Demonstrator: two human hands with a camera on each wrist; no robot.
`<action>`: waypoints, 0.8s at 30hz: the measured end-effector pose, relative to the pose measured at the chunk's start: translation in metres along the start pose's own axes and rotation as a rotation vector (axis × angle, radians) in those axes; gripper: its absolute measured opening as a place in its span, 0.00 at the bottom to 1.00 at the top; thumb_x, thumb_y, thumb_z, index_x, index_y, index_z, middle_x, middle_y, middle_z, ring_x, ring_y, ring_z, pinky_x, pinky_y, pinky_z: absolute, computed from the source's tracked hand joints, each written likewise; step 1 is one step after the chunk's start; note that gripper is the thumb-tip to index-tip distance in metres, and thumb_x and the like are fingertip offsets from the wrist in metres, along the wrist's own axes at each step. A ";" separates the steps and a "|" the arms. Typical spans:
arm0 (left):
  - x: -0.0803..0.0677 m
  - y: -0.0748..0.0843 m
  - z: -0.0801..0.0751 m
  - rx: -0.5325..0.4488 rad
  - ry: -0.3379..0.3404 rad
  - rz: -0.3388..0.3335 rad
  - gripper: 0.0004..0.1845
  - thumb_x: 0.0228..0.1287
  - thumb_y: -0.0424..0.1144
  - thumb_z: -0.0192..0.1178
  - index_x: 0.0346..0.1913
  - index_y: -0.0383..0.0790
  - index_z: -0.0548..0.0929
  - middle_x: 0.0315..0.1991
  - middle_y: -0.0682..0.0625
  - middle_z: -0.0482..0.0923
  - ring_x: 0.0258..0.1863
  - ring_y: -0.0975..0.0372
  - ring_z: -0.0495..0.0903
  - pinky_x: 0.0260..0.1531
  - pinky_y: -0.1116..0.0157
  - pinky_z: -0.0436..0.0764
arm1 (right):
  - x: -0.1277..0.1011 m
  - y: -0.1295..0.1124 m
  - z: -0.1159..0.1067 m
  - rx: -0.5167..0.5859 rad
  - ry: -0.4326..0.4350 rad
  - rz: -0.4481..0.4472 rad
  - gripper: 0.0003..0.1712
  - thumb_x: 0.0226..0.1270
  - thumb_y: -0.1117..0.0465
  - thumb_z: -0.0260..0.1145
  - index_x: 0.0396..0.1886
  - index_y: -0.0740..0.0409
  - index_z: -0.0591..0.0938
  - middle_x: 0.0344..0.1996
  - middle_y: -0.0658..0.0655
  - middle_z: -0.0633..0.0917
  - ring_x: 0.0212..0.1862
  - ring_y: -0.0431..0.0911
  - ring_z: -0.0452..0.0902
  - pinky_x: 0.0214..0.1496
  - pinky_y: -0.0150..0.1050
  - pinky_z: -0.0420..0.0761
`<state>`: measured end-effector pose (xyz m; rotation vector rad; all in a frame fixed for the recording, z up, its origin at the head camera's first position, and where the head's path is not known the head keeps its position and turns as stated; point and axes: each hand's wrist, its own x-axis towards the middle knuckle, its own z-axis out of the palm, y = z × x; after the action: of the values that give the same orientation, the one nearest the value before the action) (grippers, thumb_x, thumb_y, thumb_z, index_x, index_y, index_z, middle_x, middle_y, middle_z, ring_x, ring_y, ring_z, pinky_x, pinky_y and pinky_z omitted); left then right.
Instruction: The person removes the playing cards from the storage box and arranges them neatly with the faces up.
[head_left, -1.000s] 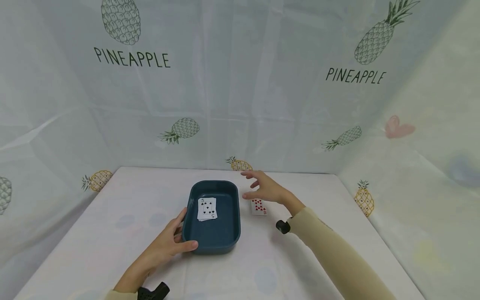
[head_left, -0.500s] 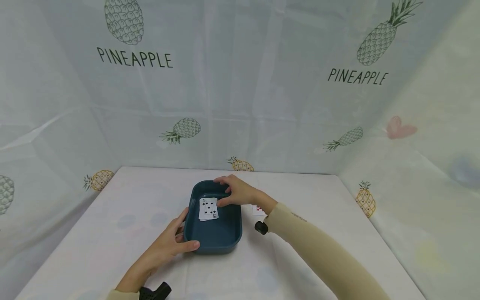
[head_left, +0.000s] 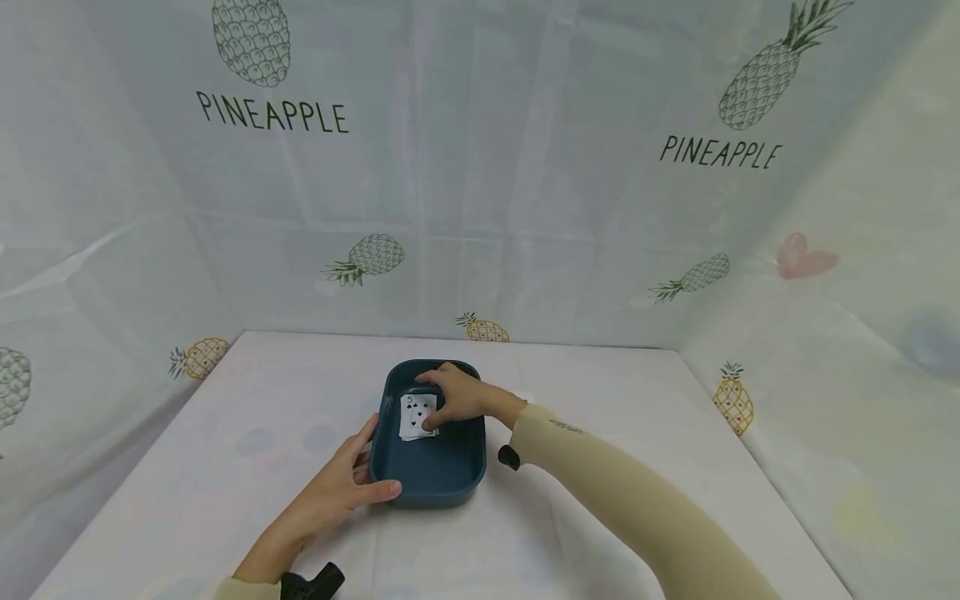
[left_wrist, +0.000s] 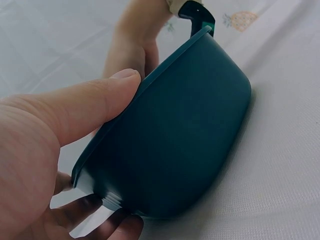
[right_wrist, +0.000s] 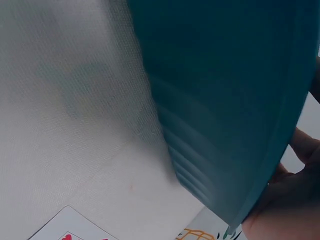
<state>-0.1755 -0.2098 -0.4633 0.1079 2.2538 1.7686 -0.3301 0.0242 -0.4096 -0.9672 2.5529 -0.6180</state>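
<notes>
Inside the dark teal plastic tub [head_left: 427, 479], a small stack of playing cards [head_left: 412, 414] is seen on the floor, left of the tub's centre line, the top one face up and apparently a five of spades. Its long axis is set nearly parallel to the tub's own, from near end to far. The right hand [head_left: 461, 396] is by far the nearer: it is reached in over the tub's right wall, so the stack lies to its left and just below — thumb over the stack's right side, forefinger beyond its far edge. Thumb and forefinger are spread apart; whether a card is touched cannot be told. By the left hand [head_left: 341, 477] the tub is gripped at its near left corner, outside the stack. The only barrier is the tub's wall — cleared from above. Right of the tub, a heart-suited card [right_wrist: 72, 227] is partly visible on the tablecloth [head_left: 285, 483].
</notes>
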 end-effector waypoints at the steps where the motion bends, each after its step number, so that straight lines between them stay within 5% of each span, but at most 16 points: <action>1: 0.000 0.000 0.000 -0.004 -0.001 0.002 0.62 0.65 0.45 0.78 0.88 0.53 0.41 0.83 0.32 0.46 0.74 0.37 0.70 0.64 0.46 0.81 | 0.000 -0.001 0.001 -0.014 0.000 0.004 0.49 0.64 0.48 0.80 0.81 0.51 0.69 0.72 0.62 0.70 0.69 0.53 0.71 0.73 0.51 0.75; 24: -0.001 0.002 0.001 -0.022 -0.010 0.018 0.62 0.64 0.43 0.78 0.88 0.53 0.42 0.82 0.31 0.46 0.73 0.38 0.72 0.63 0.48 0.82 | 0.011 -0.007 0.015 -0.130 -0.009 0.096 0.50 0.61 0.46 0.83 0.81 0.49 0.71 0.67 0.58 0.74 0.60 0.49 0.73 0.64 0.46 0.78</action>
<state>-0.1744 -0.2092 -0.4617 0.1322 2.2328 1.7972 -0.3269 0.0079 -0.4207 -0.8802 2.6408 -0.4246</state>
